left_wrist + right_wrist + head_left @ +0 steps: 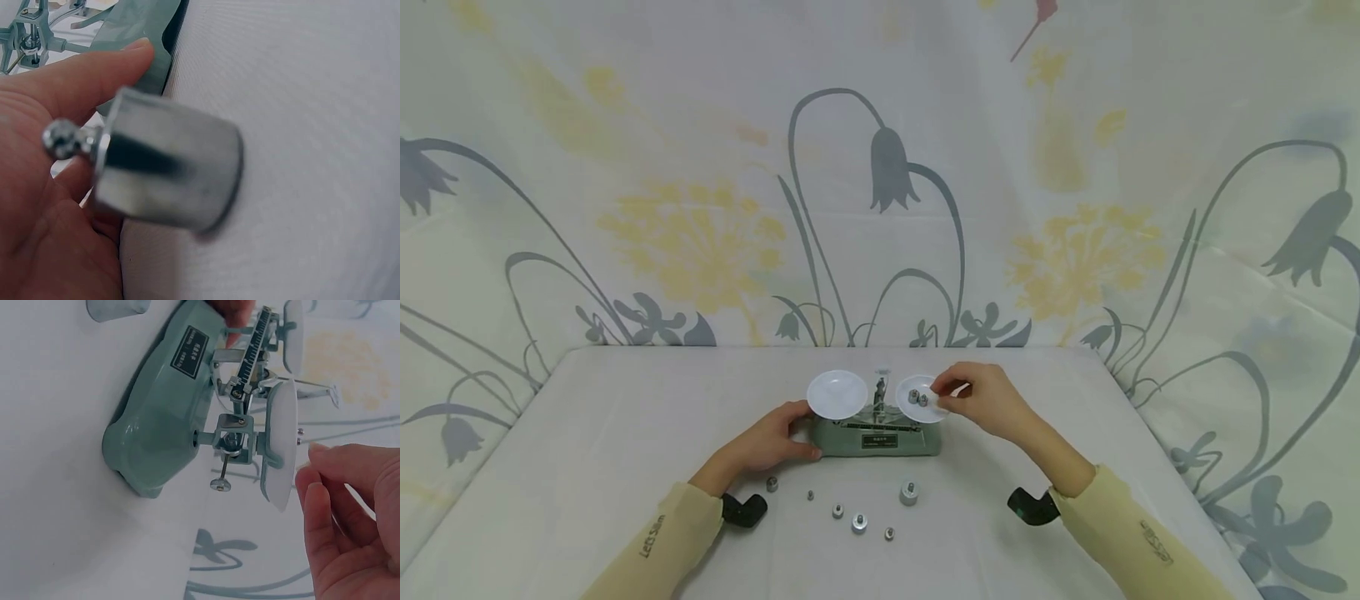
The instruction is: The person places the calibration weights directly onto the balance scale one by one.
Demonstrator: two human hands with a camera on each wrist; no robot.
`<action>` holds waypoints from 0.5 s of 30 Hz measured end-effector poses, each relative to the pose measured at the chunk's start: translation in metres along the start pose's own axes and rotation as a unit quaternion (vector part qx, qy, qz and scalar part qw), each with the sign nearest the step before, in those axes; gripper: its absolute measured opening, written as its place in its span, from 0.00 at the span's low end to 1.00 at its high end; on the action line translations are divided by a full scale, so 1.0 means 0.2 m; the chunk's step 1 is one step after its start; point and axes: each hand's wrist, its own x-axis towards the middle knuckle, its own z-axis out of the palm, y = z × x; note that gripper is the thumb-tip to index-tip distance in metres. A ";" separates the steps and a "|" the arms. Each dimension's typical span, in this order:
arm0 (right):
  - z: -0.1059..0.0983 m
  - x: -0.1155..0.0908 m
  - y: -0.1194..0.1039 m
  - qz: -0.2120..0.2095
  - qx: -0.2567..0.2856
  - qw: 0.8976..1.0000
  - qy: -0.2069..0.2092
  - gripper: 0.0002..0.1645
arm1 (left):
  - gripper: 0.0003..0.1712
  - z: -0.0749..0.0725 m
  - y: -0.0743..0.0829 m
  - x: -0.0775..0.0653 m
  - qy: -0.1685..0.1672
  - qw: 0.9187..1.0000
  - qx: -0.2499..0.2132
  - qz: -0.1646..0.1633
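Observation:
A green balance scale point(880, 442) with two white pans stands on the table. Its left pan point(837, 394) holds nothing; on its right pan point(934, 414) stand two small metal weights point(913, 396). My left hand point(767, 437) grips the left end of the base, thumb in front and fingers round the side. At the rim of the right pan is my right hand point(985, 400), fingers bent and fingertips close together, with nothing visible between them. In the right wrist view, knobs of the weights point(300, 432) peek above the pan point(284, 444).
Several knobbed metal weights lie spread in front of the scale, among them a large one point(909, 493) and a tiny one point(810, 495). One weight point(169, 162) shows close up beside my left palm. Behind the table hangs a flower-patterned cloth point(880, 250).

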 end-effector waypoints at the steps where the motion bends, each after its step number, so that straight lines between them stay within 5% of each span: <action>1: 0.00 -0.01 0.00 0.001 0.000 1.000 0.002 0.09 | 0.36 0.00 0.00 0.00 0.000 1.000 0.000 0.000; 15: -0.03 -0.14 0.02 0.026 0.026 0.999 0.005 0.08 | 0.38 0.00 0.01 0.00 -0.006 1.000 -0.006 -0.010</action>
